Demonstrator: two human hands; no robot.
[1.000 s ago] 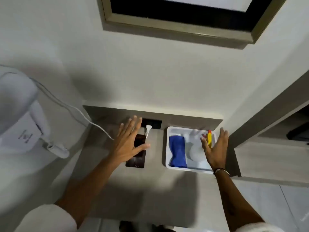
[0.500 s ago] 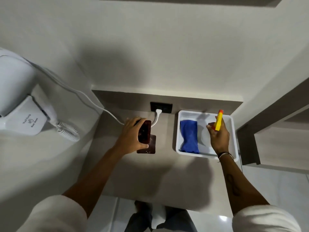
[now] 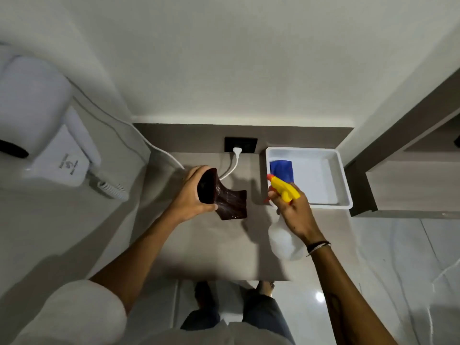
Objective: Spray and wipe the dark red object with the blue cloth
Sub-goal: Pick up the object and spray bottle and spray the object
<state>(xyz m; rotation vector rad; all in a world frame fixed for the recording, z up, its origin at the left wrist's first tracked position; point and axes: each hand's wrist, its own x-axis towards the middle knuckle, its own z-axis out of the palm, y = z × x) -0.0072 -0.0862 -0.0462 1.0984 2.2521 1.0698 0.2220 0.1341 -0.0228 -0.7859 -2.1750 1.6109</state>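
My left hand (image 3: pixel 193 195) grips the dark red object (image 3: pixel 224 197), a glossy curved piece held tilted above the grey counter (image 3: pixel 211 250). My right hand (image 3: pixel 293 210) holds a spray bottle (image 3: pixel 283 235) with a yellow trigger head and a clear body. Its nozzle points left toward the dark red object, a short gap away. The blue cloth (image 3: pixel 281 168) lies folded in the left part of the white tray (image 3: pixel 344 180); the spray head hides its near end.
A white cable (image 3: pixel 231 166) runs from a black wall socket (image 3: pixel 240 144) down to the counter behind the dark red object. A white wall-mounted hair dryer (image 3: pixel 42 135) with a coiled cord hangs at the left. A wooden shelf unit (image 3: pixel 410 185) stands at the right.
My left hand has lifted the dark red object off the counter and tilted it. My right hand has taken the spray bottle out of the tray and brought it left, toward the object.
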